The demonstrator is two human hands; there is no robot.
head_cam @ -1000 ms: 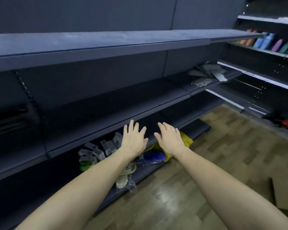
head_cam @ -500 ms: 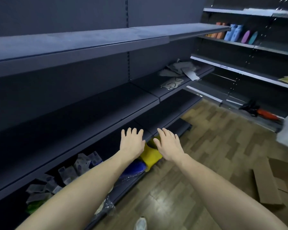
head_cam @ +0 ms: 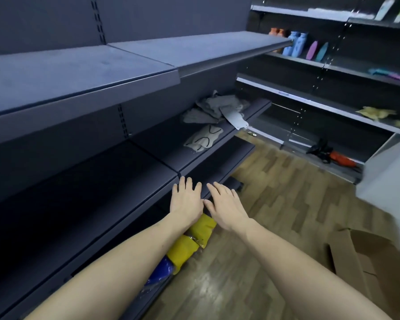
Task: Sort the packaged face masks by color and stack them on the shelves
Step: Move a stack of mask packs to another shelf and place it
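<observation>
Dark shelving (head_cam: 83, 162) fills the left; a cardboard box (head_cam: 365, 257) lies at four o'clock on the wood floor (head_cam: 275, 204). Grey packaged masks (head_cam: 214, 107) sit at twelve o'clock from the left hand (head_cam: 187, 199) and right hand (head_cam: 225, 205). Both hands are flat, fingers straight, holding nothing; yellow packs (head_cam: 194, 239) lie at six o'clock beneath them.

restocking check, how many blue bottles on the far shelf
2: blue bottles stand side by side on the far shelf, right of the orange bottles. Others may be hidden.

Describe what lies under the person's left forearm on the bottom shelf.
Yellow packages and a blue package show beside the left forearm; whatever lies directly beneath it is covered.
</observation>
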